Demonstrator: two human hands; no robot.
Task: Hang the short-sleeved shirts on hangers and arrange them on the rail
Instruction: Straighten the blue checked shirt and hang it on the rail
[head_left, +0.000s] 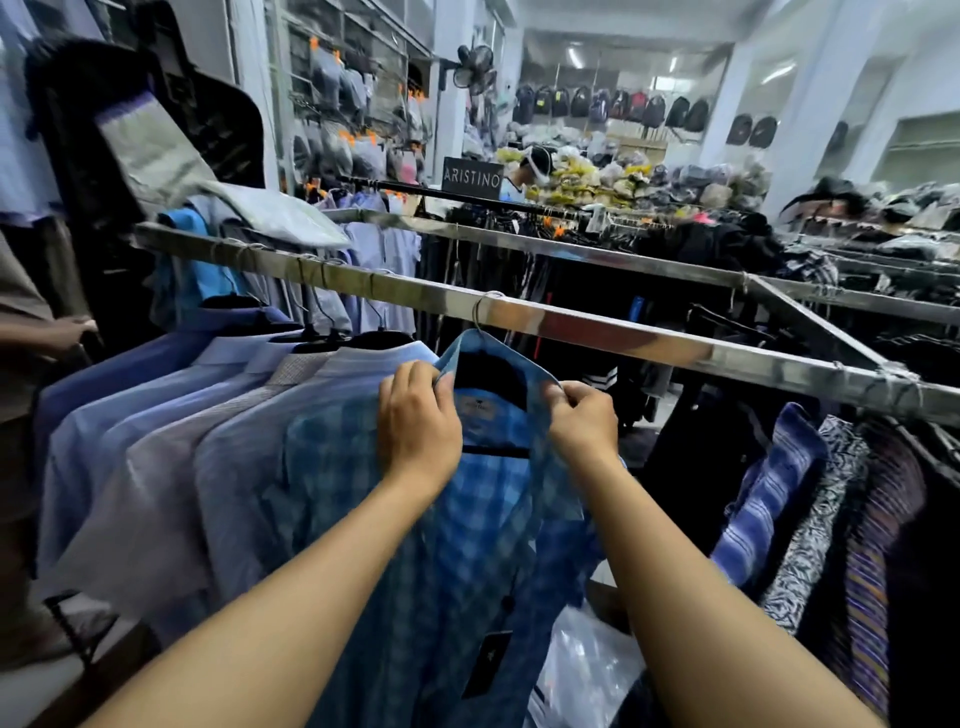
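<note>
One blue checked shirt (467, 545) hangs on one black hanger (491, 376), and the wire hook of the hanger sits over the metal rail (597, 332). Both hands are at the collar, one on each side. The left hand (418, 423) pinches the left collar edge between thumb and fingers. The right hand (584, 418) pinches the right edge in the same way, with its fingers curled tight on the cloth. The shirt is open at the neck, and one black tag (485, 662) hangs low on its front. To the left, pressed against this shirt, is a row of five pale shirts (208, 415), each on its own hanger, as far as I can count. To the right, apart from it, hang three dark patterned garments (831, 519). Below the right forearm lies one clear plastic bag (587, 670). Far behind, one black sign (471, 179) reads ARISTINO.
</note>
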